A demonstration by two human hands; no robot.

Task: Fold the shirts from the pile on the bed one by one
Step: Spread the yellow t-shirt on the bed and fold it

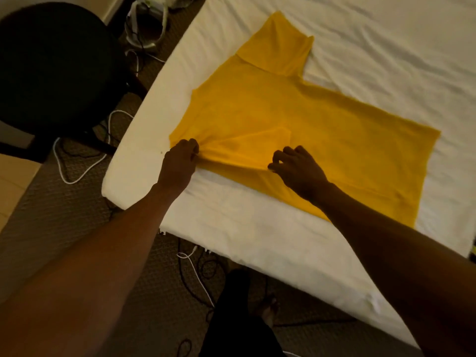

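A yellow shirt (296, 112) lies spread flat on the white bed (386, 34), near the bed's corner. The left hand (180, 163) has a tight grip on a bunch of the shirt at its near side. The right hand (296, 171) is just beside it on the shirt, fingers curled, its grip pinching the cloth edge. A dark chair (51, 73) and white cords (77, 171) are on the floor (38, 215).

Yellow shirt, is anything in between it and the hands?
No, nothing visible is in the way. The left hand grips the bunched sleeve of the shirt, and the right hand pinches the cloth beside it. The shirt lies spread on the bed.
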